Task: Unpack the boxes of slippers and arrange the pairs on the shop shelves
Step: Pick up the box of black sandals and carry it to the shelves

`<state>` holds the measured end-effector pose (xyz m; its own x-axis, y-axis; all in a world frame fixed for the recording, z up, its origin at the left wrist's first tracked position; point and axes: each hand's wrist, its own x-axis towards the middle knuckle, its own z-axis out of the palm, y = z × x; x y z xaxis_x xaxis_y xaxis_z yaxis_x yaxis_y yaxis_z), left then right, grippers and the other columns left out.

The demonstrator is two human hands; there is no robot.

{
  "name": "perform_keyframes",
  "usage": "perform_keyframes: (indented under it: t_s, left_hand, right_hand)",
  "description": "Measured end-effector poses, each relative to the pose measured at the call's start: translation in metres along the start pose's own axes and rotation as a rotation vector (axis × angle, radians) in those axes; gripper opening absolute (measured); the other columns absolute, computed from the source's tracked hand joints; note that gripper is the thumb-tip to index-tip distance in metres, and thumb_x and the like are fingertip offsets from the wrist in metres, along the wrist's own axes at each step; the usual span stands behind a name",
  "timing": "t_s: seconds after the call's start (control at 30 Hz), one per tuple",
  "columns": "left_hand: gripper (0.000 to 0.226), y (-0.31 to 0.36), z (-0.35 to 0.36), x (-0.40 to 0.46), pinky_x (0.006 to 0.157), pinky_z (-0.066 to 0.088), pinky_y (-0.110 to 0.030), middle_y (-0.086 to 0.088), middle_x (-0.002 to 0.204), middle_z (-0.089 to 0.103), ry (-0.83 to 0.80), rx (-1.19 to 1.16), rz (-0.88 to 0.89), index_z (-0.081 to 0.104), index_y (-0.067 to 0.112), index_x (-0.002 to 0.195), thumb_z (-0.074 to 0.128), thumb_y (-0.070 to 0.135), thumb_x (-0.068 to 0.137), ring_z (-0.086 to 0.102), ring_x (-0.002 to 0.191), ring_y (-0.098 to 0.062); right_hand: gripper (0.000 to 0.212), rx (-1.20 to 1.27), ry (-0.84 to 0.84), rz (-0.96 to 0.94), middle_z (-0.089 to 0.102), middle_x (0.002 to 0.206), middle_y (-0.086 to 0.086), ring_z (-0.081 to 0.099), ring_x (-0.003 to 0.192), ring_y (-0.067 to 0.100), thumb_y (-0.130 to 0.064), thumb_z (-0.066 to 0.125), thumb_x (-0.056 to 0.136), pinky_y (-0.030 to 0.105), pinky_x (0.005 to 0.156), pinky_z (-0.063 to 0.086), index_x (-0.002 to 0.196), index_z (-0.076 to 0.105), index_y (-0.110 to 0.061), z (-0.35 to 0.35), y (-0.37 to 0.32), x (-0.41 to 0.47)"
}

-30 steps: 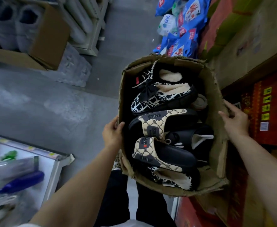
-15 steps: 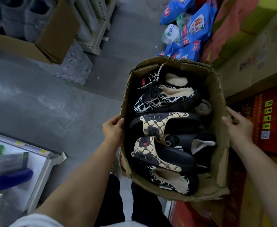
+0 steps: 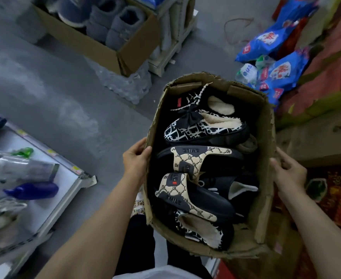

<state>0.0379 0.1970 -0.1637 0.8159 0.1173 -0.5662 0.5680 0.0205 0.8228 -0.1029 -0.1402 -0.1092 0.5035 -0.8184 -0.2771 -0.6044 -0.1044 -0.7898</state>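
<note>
Gripping a torn cardboard box (image 3: 264, 137) by its two long walls, the left hand (image 3: 135, 160) curls its fingers (image 3: 145, 151) over the left rim while the right hand (image 3: 288, 174) clamps the right wall, thumb inside. Packed within lie beige-and-black monogram slides (image 3: 187, 160), a fleece-lined black-and-white slipper (image 3: 202, 127) farther in and another nearest the body. I judge the ragged, softened walls could buckle or tear under this side grip, spilling pairs onto the grey floor (image 3: 65, 101). Beyond sits another carton of grey slippers (image 3: 113, 27).
</note>
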Motion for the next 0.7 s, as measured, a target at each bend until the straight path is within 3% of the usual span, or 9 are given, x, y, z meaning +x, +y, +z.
perform_keyframes:
  t_s: [0.07,0.1,0.2,0.27,0.33,0.4,0.47,0.6,0.7]
  left_hand:
    - [0.042,0.013,-0.034,0.010,0.085,0.058,-0.034,0.005,0.078,0.070,0.014,-0.009,0.043,0.069,0.024,0.124,0.067,-0.002,0.090,0.068,0.075,-0.012]
    - [0.045,0.019,-0.051,0.016,0.086,0.058,-0.034,0.003,0.075,0.065,0.014,-0.009,0.061,0.067,0.024,0.127,0.067,-0.002,0.090,0.066,0.073,-0.013]
    - [0.048,0.043,-0.104,0.033,0.091,0.057,-0.035,-0.003,0.085,0.068,0.034,-0.036,0.075,0.064,0.020,0.132,0.065,-0.004,0.091,0.066,0.080,-0.015]
    - [0.047,0.058,-0.141,0.047,0.089,0.058,-0.033,-0.003,0.093,0.074,0.049,-0.062,0.066,0.064,0.019,0.132,0.063,-0.005,0.092,0.070,0.083,-0.013]
    - [0.046,0.074,-0.180,0.063,0.091,0.058,-0.038,-0.001,0.095,0.076,0.060,-0.065,0.066,0.069,0.027,0.124,0.064,-0.004,0.091,0.072,0.088,-0.017]
    - [0.048,0.089,-0.218,0.078,0.095,0.056,-0.043,-0.001,0.096,0.077,0.083,-0.060,0.076,0.071,0.037,0.117,0.065,-0.003,0.091,0.072,0.096,-0.024]
    - [0.049,0.104,-0.252,0.091,0.090,0.058,-0.036,0.002,0.092,0.076,0.126,-0.080,0.097,0.067,0.035,0.121,0.063,-0.004,0.092,0.073,0.088,-0.015]
    - [0.047,0.132,-0.313,0.113,0.076,0.059,-0.020,0.001,0.094,0.073,0.239,-0.125,0.109,0.063,0.027,0.129,0.062,-0.003,0.092,0.070,0.074,-0.002]
    - [0.047,0.149,-0.355,0.139,0.070,0.057,-0.019,-0.002,0.093,0.070,0.338,-0.148,0.120,0.061,0.023,0.133,0.060,-0.003,0.094,0.068,0.067,0.000]
  right_hand:
    - [0.042,-0.003,-0.058,-0.048,0.061,0.120,-0.001,0.058,0.108,0.012,-0.001,0.063,0.096,0.017,0.085,0.050,0.136,0.062,-0.012,0.030,-0.015,-0.005]
    - [0.042,-0.003,-0.080,-0.059,0.064,0.120,0.000,0.061,0.107,0.014,-0.002,0.063,0.095,0.022,0.086,0.052,0.136,0.063,-0.014,0.046,-0.021,-0.008]
    - [0.042,-0.008,-0.139,-0.076,0.069,0.123,0.003,0.066,0.113,0.019,-0.005,0.066,0.094,0.043,0.102,0.053,0.133,0.066,-0.021,0.094,-0.043,-0.021]
    - [0.043,-0.022,-0.175,-0.100,0.068,0.127,0.001,0.063,0.118,0.016,-0.005,0.067,0.093,0.045,0.107,0.050,0.130,0.067,-0.027,0.129,-0.064,-0.033]
    - [0.045,-0.038,-0.213,-0.129,0.069,0.125,0.004,0.062,0.116,0.016,-0.004,0.068,0.093,0.042,0.107,0.049,0.130,0.066,-0.029,0.166,-0.089,-0.046]
    - [0.047,-0.038,-0.262,-0.150,0.070,0.116,0.006,0.064,0.108,0.019,-0.004,0.067,0.093,0.033,0.098,0.052,0.133,0.064,-0.028,0.204,-0.115,-0.059]
    - [0.048,-0.024,-0.317,-0.156,0.070,0.114,0.004,0.065,0.104,0.018,-0.003,0.065,0.094,0.025,0.089,0.053,0.135,0.063,-0.028,0.242,-0.144,-0.072]
    - [0.046,-0.007,-0.451,-0.233,0.073,0.114,0.006,0.066,0.098,0.013,-0.002,0.065,0.094,0.033,0.095,0.053,0.133,0.064,-0.027,0.318,-0.199,-0.093]
    - [0.044,0.010,-0.517,-0.283,0.068,0.097,-0.006,0.060,0.073,-0.007,-0.002,0.066,0.093,0.012,0.078,0.051,0.131,0.066,-0.025,0.376,-0.241,-0.102]
